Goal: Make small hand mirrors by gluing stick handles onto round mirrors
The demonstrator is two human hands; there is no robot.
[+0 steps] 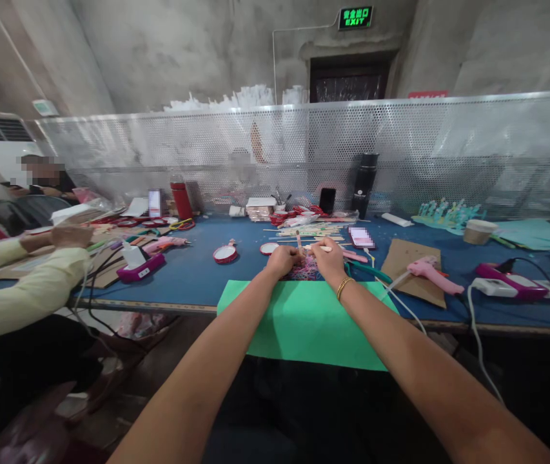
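The left hand (284,261) pinches a slim, upright tan stick (298,240) between the hands; the right hand (330,259) grips a pale, perhaps pen-like rod (322,249).

Above the dark doorway (349,84) in front of you, you can read one lit green sign (356,17): its upper line says "安全出口" and its lower line says "EXIT". Lower and to the right, you see only a part of a red sign (428,94), and its writing is not readable. On the black bottle (364,187) you find a round white mark with letters under it, too small for you to read.
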